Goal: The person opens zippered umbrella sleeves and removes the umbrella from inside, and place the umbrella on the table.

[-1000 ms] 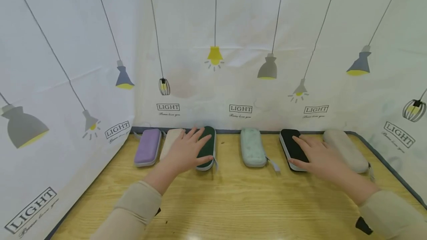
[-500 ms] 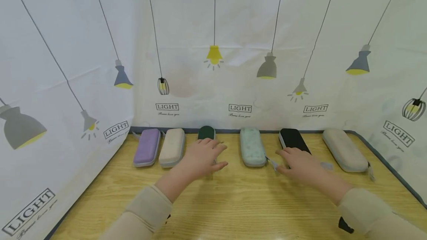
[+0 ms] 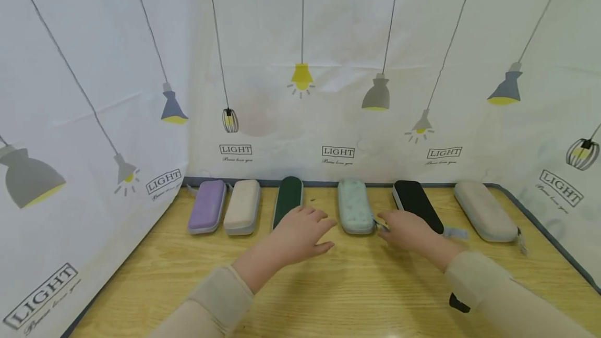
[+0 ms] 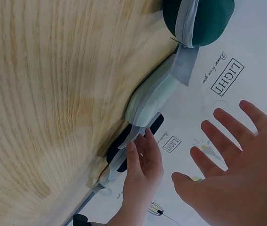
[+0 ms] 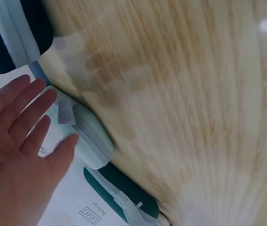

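Zippered cases stand in a row along the back of the table. My left hand [image 3: 300,236] hovers with spread fingers over the near end of the dark green case [image 3: 288,197], hiding that end. Just right of the mint case [image 3: 355,205], my right hand [image 3: 407,231] reaches toward its grey strap [image 3: 381,226], fingertips right beside it. The right wrist view has this hand's fingers [image 5: 35,106] extended, with nothing gripped, overlapping the mint case there. Behind the right hand lies the black case [image 3: 415,200], its lower left part covered.
A purple case [image 3: 206,206] and a cream case [image 3: 242,206] lie at the left of the row. At its right end lies a beige case [image 3: 485,210]. White cloth [image 3: 328,119] printed with lamps walls the wooden table [image 3: 328,296] behind and at the sides.
Both hands have drawn toward the middle and nearer the body. The left has come off the cream and green cases; the right has moved left from the black case toward the mint case's strap.
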The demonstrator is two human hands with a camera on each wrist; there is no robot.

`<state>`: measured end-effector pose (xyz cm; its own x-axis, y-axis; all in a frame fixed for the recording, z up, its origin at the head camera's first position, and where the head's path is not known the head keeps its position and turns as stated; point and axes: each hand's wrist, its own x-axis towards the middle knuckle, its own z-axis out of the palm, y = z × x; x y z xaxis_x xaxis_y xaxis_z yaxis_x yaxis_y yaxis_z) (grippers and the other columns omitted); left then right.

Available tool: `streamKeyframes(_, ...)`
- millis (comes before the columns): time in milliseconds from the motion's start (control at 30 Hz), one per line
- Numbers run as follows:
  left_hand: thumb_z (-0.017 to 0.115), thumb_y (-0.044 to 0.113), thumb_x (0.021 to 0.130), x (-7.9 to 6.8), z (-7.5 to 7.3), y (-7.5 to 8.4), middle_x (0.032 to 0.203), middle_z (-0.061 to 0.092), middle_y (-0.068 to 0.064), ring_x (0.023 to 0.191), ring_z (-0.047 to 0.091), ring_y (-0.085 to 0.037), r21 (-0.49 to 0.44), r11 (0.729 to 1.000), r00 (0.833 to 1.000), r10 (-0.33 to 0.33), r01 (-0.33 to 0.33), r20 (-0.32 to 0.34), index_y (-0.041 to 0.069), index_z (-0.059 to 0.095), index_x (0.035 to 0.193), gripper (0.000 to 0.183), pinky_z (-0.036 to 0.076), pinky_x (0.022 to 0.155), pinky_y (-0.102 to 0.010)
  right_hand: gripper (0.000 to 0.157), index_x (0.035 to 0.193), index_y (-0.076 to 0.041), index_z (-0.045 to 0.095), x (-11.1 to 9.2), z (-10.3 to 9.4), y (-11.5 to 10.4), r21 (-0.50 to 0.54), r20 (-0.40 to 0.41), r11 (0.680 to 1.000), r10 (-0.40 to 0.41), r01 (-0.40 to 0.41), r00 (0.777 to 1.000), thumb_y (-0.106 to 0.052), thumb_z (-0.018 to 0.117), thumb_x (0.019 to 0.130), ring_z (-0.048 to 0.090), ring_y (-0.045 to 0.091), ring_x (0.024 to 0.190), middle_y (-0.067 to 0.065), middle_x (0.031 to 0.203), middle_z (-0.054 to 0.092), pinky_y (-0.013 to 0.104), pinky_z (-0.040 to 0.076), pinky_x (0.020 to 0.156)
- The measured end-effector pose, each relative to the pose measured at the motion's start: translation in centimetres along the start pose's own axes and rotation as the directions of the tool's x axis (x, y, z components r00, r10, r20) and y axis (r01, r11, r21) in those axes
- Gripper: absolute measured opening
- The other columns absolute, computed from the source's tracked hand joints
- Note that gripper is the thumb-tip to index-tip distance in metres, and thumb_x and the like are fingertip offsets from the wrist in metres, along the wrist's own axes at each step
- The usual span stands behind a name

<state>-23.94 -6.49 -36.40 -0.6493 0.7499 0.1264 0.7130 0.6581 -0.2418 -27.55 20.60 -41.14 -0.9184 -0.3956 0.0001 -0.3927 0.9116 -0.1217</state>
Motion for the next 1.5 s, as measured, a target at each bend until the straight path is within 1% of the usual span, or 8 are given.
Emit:
streamKeyframes(133, 0.046, 0.051, 0.088, 0.1, 0.0, 0.4, 0.117, 0.053, 0.002, 0.111, 0.047, -0.018, -0.003, 1.000, 1.000, 0.006, -0.006, 0.015, 0.022, 0.052, 0.123, 0.046, 0.037, 0.092, -0.038, 0.009, 0.081, -0.007, 0.059, 0.6, 0.3, -0.1, 0.029, 0.009, 1.000, 0.001, -0.001, 1.000, -0.014, 0.062, 0.084, 0.046, 0.014, 0.058, 0.000, 0.067, 0.053, 0.029, 0.038, 0.053)
streamKeyframes(333, 0.046, 0.051, 0.088, -0.1, 0.4, 0.7, 0.118, 0.053, 0.002, 0.112, 0.047, -0.017, -0.011, 1.000, 0.999, 0.001, -0.001, 0.035, 0.023, 0.052, 0.124, 0.046, 0.037, 0.092, -0.038, 0.022, 0.061, -0.012, 0.058, 0.4, 0.2, -0.4, -0.021, -0.044, 0.999, -0.038, 0.037, 0.998, -0.004, 0.061, 0.082, 0.036, 0.012, 0.054, -0.005, 0.054, 0.045, 0.029, 0.037, 0.060)
streamKeyframes(467, 0.045, 0.051, 0.088, -0.1, 0.6, 0.9, 0.118, 0.053, 0.002, 0.112, 0.046, -0.018, -0.001, 1.000, 1.000, 0.011, -0.011, 0.022, 0.023, 0.051, 0.123, 0.046, 0.036, 0.093, -0.039, 0.016, 0.065, -0.013, 0.067, 0.1, 0.1, -0.4, -0.091, -0.097, 0.995, -0.045, 0.037, 0.994, -0.002, 0.066, 0.077, 0.045, 0.013, 0.060, -0.006, 0.059, 0.054, 0.033, 0.042, 0.068)
streamKeyframes(633, 0.043, 0.052, 0.089, -0.2, 0.8, 1.2, 0.119, 0.052, 0.002, 0.113, 0.046, -0.019, 0.012, 1.000, 0.999, 0.023, -0.023, 0.024, 0.023, 0.051, 0.123, 0.046, 0.035, 0.094, -0.040, 0.009, 0.081, -0.011, 0.072, 0.1, 0.2, -0.5, -0.055, -0.054, 0.999, -0.001, -0.002, 0.999, -0.005, 0.068, 0.076, 0.059, 0.019, 0.073, 0.001, 0.080, 0.065, 0.038, 0.049, 0.066)
streamKeyframes(833, 0.043, 0.053, 0.089, -0.5, 0.7, 1.2, 0.119, 0.053, 0.002, 0.112, 0.046, -0.018, 0.017, 1.000, 0.999, 0.024, -0.025, 0.030, 0.023, 0.052, 0.123, 0.047, 0.036, 0.093, -0.038, 0.018, 0.064, -0.008, 0.063, 0.0, 0.7, -1.2, -0.039, -0.003, 0.999, 0.014, -0.014, 1.000, -0.005, 0.060, 0.081, 0.047, 0.013, 0.058, 0.001, 0.065, 0.056, 0.031, 0.043, 0.057)
streamKeyframes(1000, 0.043, 0.052, 0.089, -0.7, 0.8, 1.2, 0.118, 0.053, 0.003, 0.110, 0.047, -0.017, 0.021, 0.999, 0.999, 0.024, -0.025, 0.031, 0.023, 0.052, 0.124, 0.047, 0.036, 0.093, -0.038, 0.040, 0.049, -0.012, 0.045, -0.4, 0.8, -2.3, 0.060, 0.006, 0.996, 0.064, -0.064, 0.998, -0.023, 0.058, 0.084, 0.037, 0.013, 0.043, -0.001, 0.048, 0.039, 0.028, 0.034, 0.046)
streamKeyframes(1167, 0.044, 0.052, 0.088, -0.8, 0.8, 1.2, 0.116, 0.054, 0.003, 0.108, 0.048, -0.018, 0.043, 0.998, 0.999, 0.036, -0.037, 0.023, 0.023, 0.052, 0.124, 0.047, 0.038, 0.091, -0.037, 0.054, 0.046, -0.013, 0.049, -0.6, 1.3, -2.8, 0.117, 0.029, 0.987, 0.109, -0.111, 0.994, -0.056, 0.060, 0.076, 0.039, 0.011, 0.039, -0.004, 0.041, 0.042, 0.026, 0.034, 0.042)
streamKeyframes(1500, 0.045, 0.055, 0.086, -0.7, 1.6, 2.2, 0.118, 0.053, 0.003, 0.110, 0.047, -0.019, 0.062, 0.997, 0.997, 0.042, -0.046, 0.072, 0.024, 0.051, 0.125, 0.049, 0.036, 0.093, -0.040, 0.049, 0.046, -0.019, 0.039, -1.6, 1.7, -2.4, 0.081, 0.029, 0.991, -0.111, 0.109, 0.993, -0.050, 0.067, 0.071, 0.026, 0.004, 0.042, -0.012, 0.044, 0.028, 0.021, 0.023, 0.042)
